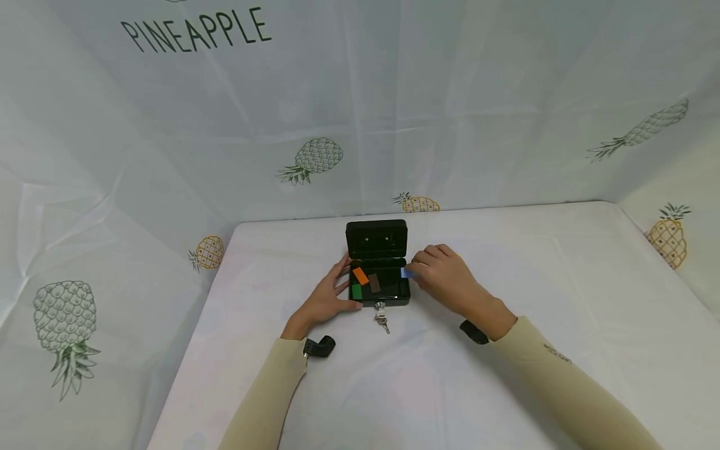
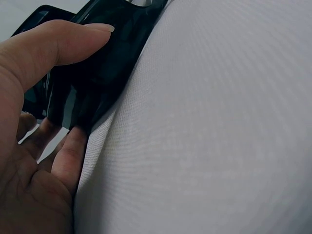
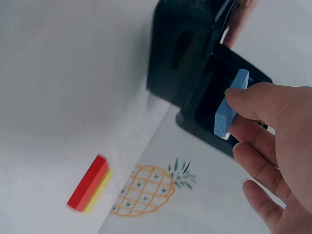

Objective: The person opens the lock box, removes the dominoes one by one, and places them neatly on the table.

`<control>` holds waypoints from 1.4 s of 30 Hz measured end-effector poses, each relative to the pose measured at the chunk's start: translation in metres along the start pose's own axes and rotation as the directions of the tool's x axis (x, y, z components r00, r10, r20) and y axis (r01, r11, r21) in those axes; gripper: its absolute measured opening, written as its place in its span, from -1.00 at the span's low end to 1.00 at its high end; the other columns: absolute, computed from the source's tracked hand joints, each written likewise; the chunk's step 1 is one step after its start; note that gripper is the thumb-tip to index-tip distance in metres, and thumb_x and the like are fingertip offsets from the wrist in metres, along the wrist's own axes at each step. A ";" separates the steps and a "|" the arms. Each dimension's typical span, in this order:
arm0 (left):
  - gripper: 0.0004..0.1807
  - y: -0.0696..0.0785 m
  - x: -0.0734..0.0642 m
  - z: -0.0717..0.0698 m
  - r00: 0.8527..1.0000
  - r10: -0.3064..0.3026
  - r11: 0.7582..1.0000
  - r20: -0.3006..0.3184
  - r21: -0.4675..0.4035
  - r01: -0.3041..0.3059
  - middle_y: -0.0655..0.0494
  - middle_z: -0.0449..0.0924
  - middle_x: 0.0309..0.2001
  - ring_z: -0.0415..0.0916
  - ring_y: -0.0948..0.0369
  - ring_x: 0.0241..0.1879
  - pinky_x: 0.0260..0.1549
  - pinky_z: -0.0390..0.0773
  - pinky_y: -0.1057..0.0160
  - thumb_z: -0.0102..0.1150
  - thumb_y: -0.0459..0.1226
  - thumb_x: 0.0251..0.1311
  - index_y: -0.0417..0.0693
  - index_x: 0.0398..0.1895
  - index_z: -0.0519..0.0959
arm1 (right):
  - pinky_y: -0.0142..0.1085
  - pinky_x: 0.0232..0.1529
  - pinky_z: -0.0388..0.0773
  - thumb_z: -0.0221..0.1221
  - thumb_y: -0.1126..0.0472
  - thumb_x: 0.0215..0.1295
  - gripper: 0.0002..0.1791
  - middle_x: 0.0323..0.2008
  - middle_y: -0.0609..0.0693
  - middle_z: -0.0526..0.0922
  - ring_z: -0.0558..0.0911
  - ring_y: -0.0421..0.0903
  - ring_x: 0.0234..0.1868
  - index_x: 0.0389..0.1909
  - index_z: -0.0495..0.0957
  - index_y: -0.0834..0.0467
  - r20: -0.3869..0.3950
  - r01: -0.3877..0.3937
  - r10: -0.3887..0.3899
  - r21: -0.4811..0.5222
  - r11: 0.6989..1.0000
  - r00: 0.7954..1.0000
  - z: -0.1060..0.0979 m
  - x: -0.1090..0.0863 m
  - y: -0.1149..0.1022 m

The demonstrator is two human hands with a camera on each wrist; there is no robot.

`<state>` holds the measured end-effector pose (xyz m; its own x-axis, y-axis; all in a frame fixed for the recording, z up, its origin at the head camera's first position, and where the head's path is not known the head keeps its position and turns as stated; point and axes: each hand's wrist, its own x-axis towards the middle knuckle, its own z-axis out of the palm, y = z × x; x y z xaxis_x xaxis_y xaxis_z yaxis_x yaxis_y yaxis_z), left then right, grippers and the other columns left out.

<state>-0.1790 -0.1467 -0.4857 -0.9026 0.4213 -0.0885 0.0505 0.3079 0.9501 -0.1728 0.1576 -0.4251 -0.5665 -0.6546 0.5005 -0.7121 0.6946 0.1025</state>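
Right hand (image 1: pixel 445 278): blue block (image 3: pixel 224 116) is pinched.
Over box's (image 1: pixel 398 301) right end, long axis seemingly sideways; box is braced by spread left hand (image 1: pixel 325 298).

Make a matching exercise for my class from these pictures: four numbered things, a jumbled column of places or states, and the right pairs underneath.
Column one
1. Blue block
2. Keys
3. Lid
4. Left hand

Column two
A. Raised open at the back of the black box
B. Touching the left side of the black box
C. Pinched by the right hand
D. At the middle of the black box's front

Right pairs: 1-C, 2-D, 3-A, 4-B
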 end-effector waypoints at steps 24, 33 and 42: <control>0.31 -0.002 -0.001 -0.001 1.000 0.013 1.000 0.000 0.000 -0.013 -0.11 -0.05 0.69 0.05 -0.10 0.64 0.54 0.33 -0.02 0.53 -0.49 0.13 0.13 0.77 -0.18 | 0.00 0.00 0.71 0.62 0.39 -0.04 -0.63 -0.20 0.11 0.78 0.69 0.11 -0.14 -0.16 0.79 0.22 0.151 -0.131 0.129 0.000 0.991 0.980 0.004 -0.049 0.041; 0.31 -0.001 0.001 0.000 1.000 0.005 1.000 -0.006 0.017 -0.005 -0.10 -0.03 0.69 0.07 -0.09 0.64 0.54 0.33 -0.01 0.54 -0.47 0.13 0.13 0.77 -0.17 | 0.04 0.04 0.72 0.62 0.38 0.00 -0.63 -0.15 0.12 0.78 0.68 0.13 -0.09 -0.13 0.79 0.22 0.243 -0.190 0.176 0.035 0.981 0.954 0.004 -0.054 0.046; 0.31 0.000 0.001 -0.001 1.000 0.006 1.000 -0.005 0.018 -0.006 -0.12 -0.03 0.69 0.08 -0.10 0.63 0.54 0.33 -0.02 0.54 -0.48 0.12 0.10 0.77 -0.17 | 0.06 0.04 0.73 0.61 0.40 0.00 -0.66 -0.18 0.11 0.78 0.69 0.12 -0.11 -0.16 0.79 0.24 0.275 -0.200 0.180 0.048 0.979 0.945 0.004 -0.053 0.046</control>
<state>-0.1801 -0.1471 -0.4858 -0.9044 0.4189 -0.0817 0.0634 0.3212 0.9449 -0.1765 0.2232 -0.4503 -0.7770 -0.5755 0.2551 -0.6034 0.7963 -0.0415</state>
